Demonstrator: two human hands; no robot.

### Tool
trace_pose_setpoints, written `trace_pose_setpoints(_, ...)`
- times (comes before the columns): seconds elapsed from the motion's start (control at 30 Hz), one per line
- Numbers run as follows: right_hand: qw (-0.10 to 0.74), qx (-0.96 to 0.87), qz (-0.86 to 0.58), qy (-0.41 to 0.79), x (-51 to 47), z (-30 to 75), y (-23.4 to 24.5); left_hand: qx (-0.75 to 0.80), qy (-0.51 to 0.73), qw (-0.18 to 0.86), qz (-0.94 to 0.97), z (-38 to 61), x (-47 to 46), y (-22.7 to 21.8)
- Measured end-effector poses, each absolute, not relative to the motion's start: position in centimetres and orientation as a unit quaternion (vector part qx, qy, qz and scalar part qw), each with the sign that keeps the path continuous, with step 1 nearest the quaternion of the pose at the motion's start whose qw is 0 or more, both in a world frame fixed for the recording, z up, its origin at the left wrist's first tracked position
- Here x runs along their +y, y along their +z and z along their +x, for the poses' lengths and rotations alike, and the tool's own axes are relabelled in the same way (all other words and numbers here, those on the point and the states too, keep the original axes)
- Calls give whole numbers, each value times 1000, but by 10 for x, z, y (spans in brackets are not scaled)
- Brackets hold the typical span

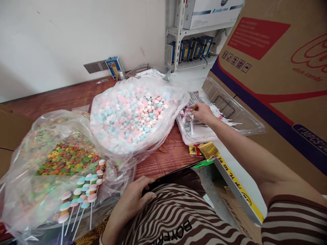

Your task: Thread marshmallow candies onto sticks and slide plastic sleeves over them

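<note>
Table [168, 158]: reddish-brown wood surface, bearing the bags and tray.
Carton [265, 78]: printed cardboard, towering at the right beyond the tray.
Ring-sweet bag [27, 190]: clear plastic, at the left; multicoloured rings within.
Pastel-sweet bag [106, 117]: translucent plastic, open, at table centre; pink, blue and white pieces within.
Tray [246, 117]: clear plastic, right of the pastel-sweet bag.
Skewered sweets [83, 190]: several stacks on pale sticks, lying side by side on the near part of the ring-sweet bag.
Left hand [135, 197]: by the near table edge, against the striped shirt [176, 211]; thumb spread from the fingers, nothing visibly held.
Right hand [203, 114]: over the tray, fingertips drawn together; what lies between them cannot be told.
Gold bundle [208, 150]: strips at the table edge, just beside the tray.
White sticks [233, 123]: in the tray, fanned out near the right wrist.
</note>
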State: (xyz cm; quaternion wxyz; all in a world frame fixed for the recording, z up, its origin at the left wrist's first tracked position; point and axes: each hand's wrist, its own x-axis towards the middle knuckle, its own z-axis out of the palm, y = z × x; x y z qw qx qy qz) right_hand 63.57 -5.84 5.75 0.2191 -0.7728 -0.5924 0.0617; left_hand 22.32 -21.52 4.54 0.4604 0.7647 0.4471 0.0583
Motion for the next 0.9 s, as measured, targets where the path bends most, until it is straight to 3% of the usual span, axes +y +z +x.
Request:
trace_pose_setpoints(0.13, 315, -540, -777, 79, -63, 635, 65, 406, 62, 487, 771, 241, -213, 49)
trace_pose_setpoints(0.33, 350, -513, -781, 68, -72, 636, 76, 327, 43, 504, 799, 270, -207, 51)
trace_pose_setpoints(0.43, 482, -502, -718, 12, -93, 619, 94, 301, 69, 543, 781, 287, -205, 51)
trace_pose_setpoints(0.5, 597, -478, -637, 94, -118, 592, 105, 277, 91, 630, 720, 305, -204, 48)
trace_pose_setpoints(0.57, 662, -446, -548, 251, -148, 555, 112, 224, 120, 753, 607, 328, -203, 42)
trace_pose_setpoints(0.67, 629, -383, -460, 495, -190, 502, 109, 123, 232, 869, 418, 359, -199, 35)
trace_pose_setpoints(0.77, 612, -340, -422, 575, -212, 470, 94, 148, 392, 858, 297, 366, -194, 40)
trace_pose_setpoints(0.9, 608, -359, -440, 555, -212, 460, 67, 286, 520, 764, 254, 347, -188, 55)
